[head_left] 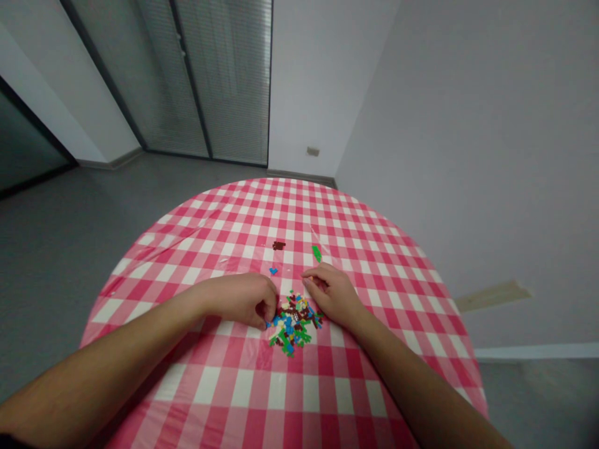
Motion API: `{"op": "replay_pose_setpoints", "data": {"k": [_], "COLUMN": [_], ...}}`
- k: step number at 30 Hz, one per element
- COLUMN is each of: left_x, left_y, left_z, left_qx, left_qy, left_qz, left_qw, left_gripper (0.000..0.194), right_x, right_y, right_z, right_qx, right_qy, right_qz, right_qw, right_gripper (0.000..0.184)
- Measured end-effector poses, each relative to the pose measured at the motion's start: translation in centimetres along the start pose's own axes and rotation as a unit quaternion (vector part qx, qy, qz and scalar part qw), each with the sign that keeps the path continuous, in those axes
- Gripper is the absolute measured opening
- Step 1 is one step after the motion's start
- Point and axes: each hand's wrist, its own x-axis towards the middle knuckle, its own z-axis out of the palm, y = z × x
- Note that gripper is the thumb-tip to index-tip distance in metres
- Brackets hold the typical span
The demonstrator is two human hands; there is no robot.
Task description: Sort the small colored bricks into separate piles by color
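Observation:
A loose pile of small plastic building pieces [292,321] in blue, green, brown, white and yellow lies on the checked tablecloth. My left hand [246,299] is closed at the pile's left edge, its fingertips pinched down beside some blue pieces. Whether a piece is between them is hidden. Above the pile on the right, my right hand [331,293] has its fingers curled and thumb and forefinger close together; I cannot make out what they hold. Beyond the hands lie a brown cluster of pieces [279,246], a green leaf-shaped piece [317,253] and a small blue piece [273,270].
A red-and-white checked cloth [243,393] covers the round table. Past its far edge are glass partitions with blinds [229,81], a white wall [322,81] with a taped patch [313,151], and grey floor [60,249] to the left.

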Motion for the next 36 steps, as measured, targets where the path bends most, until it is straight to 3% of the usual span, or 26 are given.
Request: {"op": "replay_pose_setpoints", "data": {"k": [4, 7, 11, 14, 17, 24, 31, 36], "left_x": [0.2, 0.2, -0.3, -0.7, -0.7, 0.3, 0.1, 0.2], "left_y": [0.6, 0.8, -0.5, -2.5, -4.3, -6.2, -6.5, -6.2], "left_z": [0.2, -0.3, -1.6, -2.2, -2.0, -1.0, -0.8, -0.7], "left_qx": [0.001, -0.036, -0.019, 0.045, 0.050, 0.094, 0.108, 0.144], "left_qy": [-0.009, 0.015, 0.137, 0.212, 0.262, 0.242, 0.229, 0.217], "left_qz": [0.001, -0.012, -0.109, -0.211, -0.255, -0.195, -0.102, -0.074], "left_qw": [1.000, 0.999, 0.984, 0.953, 0.929, 0.946, 0.962, 0.963], "left_gripper": [0.020, 0.017, 0.015, 0.013, 0.017, 0.017, 0.021, 0.027], "right_x": [0.1, 0.1, 0.1, 0.1, 0.1, 0.0, 0.0, 0.0], "right_y": [-0.1, -0.1, 0.1, 0.2, 0.4, 0.4, 0.4, 0.4], "right_z": [0.0, -0.1, -0.1, -0.1, 0.0, 0.0, 0.0, 0.0], "right_qx": [0.000, -0.001, 0.000, 0.000, 0.001, 0.003, 0.005, 0.001], "right_qy": [-0.001, 0.002, 0.004, 0.009, 0.014, 0.015, 0.016, 0.015], "right_qz": [0.000, -0.001, -0.001, -0.002, -0.005, -0.010, -0.010, -0.009], "right_qw": [1.000, 1.000, 1.000, 1.000, 1.000, 1.000, 1.000, 1.000], "right_gripper": [0.013, 0.013, 0.015, 0.016, 0.016, 0.015, 0.016, 0.015]}}
